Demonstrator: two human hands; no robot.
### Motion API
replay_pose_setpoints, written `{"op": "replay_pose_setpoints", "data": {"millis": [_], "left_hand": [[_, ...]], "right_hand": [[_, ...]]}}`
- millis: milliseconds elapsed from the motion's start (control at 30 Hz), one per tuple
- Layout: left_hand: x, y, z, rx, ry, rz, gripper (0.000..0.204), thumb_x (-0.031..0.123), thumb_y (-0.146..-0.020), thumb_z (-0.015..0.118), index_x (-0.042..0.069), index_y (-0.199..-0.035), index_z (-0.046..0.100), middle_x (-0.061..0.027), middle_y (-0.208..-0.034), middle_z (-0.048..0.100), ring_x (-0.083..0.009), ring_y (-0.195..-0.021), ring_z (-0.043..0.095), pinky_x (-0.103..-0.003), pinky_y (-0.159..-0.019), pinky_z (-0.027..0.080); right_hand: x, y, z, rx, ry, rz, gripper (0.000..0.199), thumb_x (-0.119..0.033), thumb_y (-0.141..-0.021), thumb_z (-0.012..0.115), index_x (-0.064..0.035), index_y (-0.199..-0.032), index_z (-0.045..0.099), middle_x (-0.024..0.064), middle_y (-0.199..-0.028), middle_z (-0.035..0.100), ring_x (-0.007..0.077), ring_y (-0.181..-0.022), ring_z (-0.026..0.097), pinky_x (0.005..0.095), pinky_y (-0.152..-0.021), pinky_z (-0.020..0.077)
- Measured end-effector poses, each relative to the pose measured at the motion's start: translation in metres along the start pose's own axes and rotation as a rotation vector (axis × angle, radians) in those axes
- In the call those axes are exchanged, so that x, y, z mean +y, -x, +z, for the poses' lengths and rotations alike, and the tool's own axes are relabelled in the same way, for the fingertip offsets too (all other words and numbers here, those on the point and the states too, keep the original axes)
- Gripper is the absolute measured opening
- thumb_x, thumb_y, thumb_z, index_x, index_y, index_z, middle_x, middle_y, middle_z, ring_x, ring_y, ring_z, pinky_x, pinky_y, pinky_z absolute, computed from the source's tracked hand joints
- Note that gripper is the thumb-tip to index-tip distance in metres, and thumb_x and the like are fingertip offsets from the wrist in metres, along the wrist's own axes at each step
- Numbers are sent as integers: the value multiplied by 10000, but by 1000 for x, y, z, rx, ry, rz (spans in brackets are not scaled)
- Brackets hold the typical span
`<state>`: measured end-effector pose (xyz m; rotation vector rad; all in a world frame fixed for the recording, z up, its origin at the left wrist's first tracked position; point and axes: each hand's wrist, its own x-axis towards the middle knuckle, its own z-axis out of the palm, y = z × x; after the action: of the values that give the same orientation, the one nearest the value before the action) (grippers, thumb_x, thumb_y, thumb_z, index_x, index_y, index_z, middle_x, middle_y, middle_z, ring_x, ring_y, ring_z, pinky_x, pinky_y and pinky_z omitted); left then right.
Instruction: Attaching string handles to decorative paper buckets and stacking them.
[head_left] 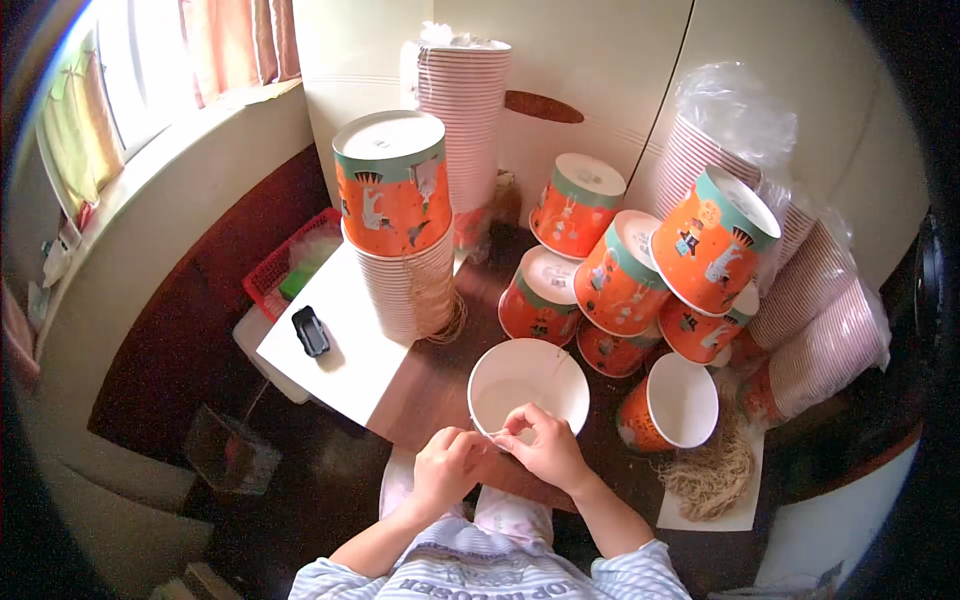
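Note:
An open paper bucket [480, 385], white inside, stands on the brown table right in front of me. At its near rim my left hand [448, 468] is closed, its fingertips pinched together. My right hand [545, 450] reaches over the same rim, thumb and forefinger pinched close to the left fingertips. Something thin and pale runs between the two pinches, too small to name. To the right a second open bucket [683, 400] lies tilted beside a heap of tan twine [710, 475].
Orange-and-green buckets [622, 270] are piled upside down at the right. Wrapped stacks of nested buckets [815, 350] lean behind them. A nested stack [390, 290] draped with twine stands left, near a black case [311, 332] on a white sheet [350, 385]. A red basket [265, 270] sits beyond.

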<state>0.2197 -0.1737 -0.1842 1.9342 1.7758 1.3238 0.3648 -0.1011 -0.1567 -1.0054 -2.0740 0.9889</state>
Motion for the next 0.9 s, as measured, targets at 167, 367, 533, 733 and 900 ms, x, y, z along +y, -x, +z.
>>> {"op": "replay_pose_setpoints", "data": {"millis": [167,367,533,733,900], "left_hand": [[-6,0,11,40,-79,62,152,128,-634,664,98,-755,578,-37,-667,528,-203,-633,547,-314,-523,453],[-3,-2,13,82,-131,115,115,89,-625,646,93,-711,568,-32,-630,527,-198,-587,535,-304,-494,444],[-7,8,13,116,12,71,69,65,-684,622,70,-741,585,-16,-622,539,-166,-566,538,-278,-494,442],[-9,28,20,-341,1603,-1233,196,209,-846,522,40,-910,598,10,-697,555,-52,-554,458,-159,-471,342],[-4,27,33,-126,2025,-1366,163,243,-839,535,86,-823,580,14,-730,566,-44,-594,460,-153,-447,315]], "right_hand": [[0,2,-2,-17,37,3,191,-144,-698,669,-62,-791,523,72,-719,601,254,-707,591,357,-660,449],[-1,4,-4,-24,41,-18,188,-115,-698,686,-31,-778,538,82,-723,608,194,-695,603,304,-638,468],[1,5,-3,13,-5,8,178,-104,-705,679,-29,-788,540,80,-732,610,179,-696,609,289,-638,474],[-1,6,2,1,15,-12,175,-113,-705,675,-32,-783,541,72,-720,607,193,-696,602,305,-635,467],[0,7,3,-16,119,-88,169,-159,-705,661,-66,-781,542,54,-718,603,227,-696,582,343,-679,422]]}}
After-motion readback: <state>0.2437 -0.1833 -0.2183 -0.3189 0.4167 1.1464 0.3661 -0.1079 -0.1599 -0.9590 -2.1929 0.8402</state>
